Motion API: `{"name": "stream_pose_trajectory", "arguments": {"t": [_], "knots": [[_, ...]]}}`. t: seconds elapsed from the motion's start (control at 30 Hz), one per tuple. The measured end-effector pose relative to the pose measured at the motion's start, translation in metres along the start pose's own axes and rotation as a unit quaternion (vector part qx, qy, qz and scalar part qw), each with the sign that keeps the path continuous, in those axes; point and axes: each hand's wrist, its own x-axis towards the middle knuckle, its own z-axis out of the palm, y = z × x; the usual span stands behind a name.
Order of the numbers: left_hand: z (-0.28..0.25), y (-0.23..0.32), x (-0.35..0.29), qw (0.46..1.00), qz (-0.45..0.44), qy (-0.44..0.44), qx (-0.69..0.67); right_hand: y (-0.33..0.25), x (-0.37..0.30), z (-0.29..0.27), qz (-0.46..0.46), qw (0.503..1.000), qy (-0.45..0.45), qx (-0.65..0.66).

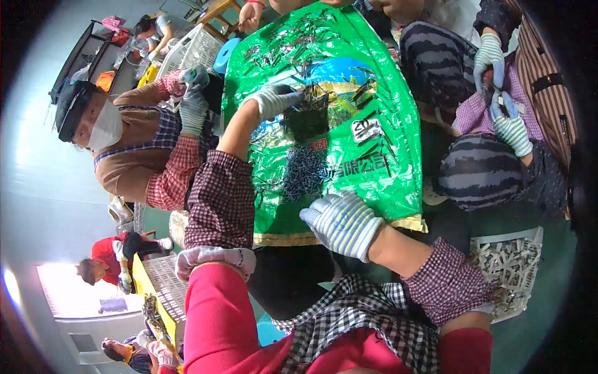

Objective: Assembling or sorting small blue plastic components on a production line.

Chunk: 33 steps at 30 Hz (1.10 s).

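Observation:
My left hand (276, 101), in a striped glove with dark fingertips, reaches over a green printed sack (398, 143) laid out flat. Its fingers stretch toward a heap of thin dark strips (308, 118) and touch or hover just over it. Near the sack's front edge rests my right hand (344, 224), gloved in pale stripes. Its fingers are curled, and whatever they may hold is hidden. Left of that hand lies a pile of small blue-grey pieces (305, 171), perhaps screws. More dark slivers (280, 47) are strewn over the sack's far part.
A white tray of light and metallic pieces (507, 268) stands at the right. Masked co-worker (106, 124) sits at the left, and another person's gloved hands (511, 124) work at the right. White crates (163, 283) stand further left, beside other people.

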Motion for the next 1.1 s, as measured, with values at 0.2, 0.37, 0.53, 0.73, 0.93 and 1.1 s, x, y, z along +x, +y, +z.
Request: {"name": "stream_pose_trajectory", "arguments": {"t": [0.2,0.37,0.53,0.73,0.93,1.1], "knots": [[-0.051,0.004,0.030,0.985,-0.023,0.172,0.018,-0.002,-0.003,-0.005,-0.005,1.000,-0.005,-0.005],[-0.037,0.020,0.087,0.983,0.033,0.167,0.074,0.001,0.000,-0.004,-0.006,0.999,-0.030,-0.009],[-0.025,0.029,0.108,0.991,0.087,-0.022,0.100,0.001,0.003,0.001,0.002,0.996,-0.094,-0.003],[-0.024,0.025,0.083,0.991,0.020,-0.076,0.104,0.003,0.003,-0.001,-0.001,0.999,-0.048,-0.003],[-0.025,0.021,0.028,0.985,0.097,0.077,0.117,-0.002,0.004,0.003,0.003,0.997,-0.078,-0.022],[-0.006,0.013,-0.049,0.966,0.096,0.239,0.017,-0.007,0.002,0.010,0.004,0.997,-0.076,-0.024]]}}
